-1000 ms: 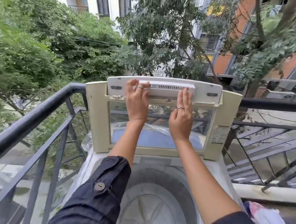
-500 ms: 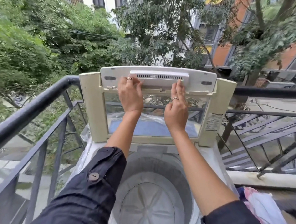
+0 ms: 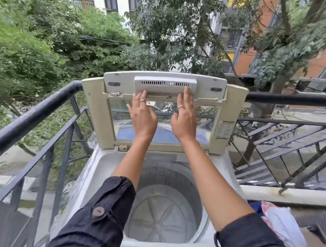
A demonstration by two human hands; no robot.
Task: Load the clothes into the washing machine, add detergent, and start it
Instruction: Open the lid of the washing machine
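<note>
Washing machine (image 3: 101,163): standing with cream lid (image 3: 96,111) raised upright, showing grey drum (image 3: 159,215); touching vented panel (image 3: 165,83) with left grip (image 3: 143,117) and right grip (image 3: 184,120), both straight-fingered.

No text can be read; the sticker (image 3: 224,129) on the right edge of the lid (image 3: 93,111) is printed too small.

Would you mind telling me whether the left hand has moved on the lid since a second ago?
Yes. The left hand has slid down the lid: its fingertips now reach only the vent panel's lower edge.
</note>
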